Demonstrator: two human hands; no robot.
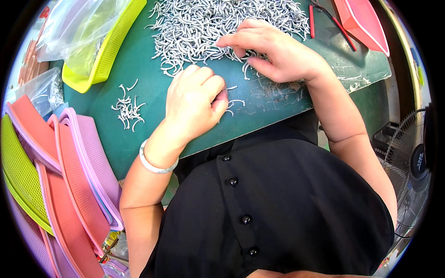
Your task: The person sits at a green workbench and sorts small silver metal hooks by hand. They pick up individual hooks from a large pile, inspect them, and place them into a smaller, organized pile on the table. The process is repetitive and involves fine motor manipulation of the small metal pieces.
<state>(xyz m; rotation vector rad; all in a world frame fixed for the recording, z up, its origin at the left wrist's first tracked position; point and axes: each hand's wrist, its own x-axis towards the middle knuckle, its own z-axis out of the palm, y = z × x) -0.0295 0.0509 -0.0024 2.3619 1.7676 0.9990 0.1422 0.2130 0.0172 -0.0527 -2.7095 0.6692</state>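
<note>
A big heap of short, curved grey-white cord pieces covers the far middle of the green tabletop. My left hand, with a pale bangle on its wrist, is curled closed just in front of the heap. One cord piece sticks out by its thumb and finger; what else lies inside the fist is hidden. A few loose pieces lie right beside it. Over the heap's near right edge, my right hand has its index finger stretched out and thumb apart. A smaller cord cluster lies to the left.
Far left stands a lime-green basket with clear plastic bags. Pink, purple and green baskets are stacked at the left. Red-handled cutters and a pink tray sit far right. A fan is beyond my right arm.
</note>
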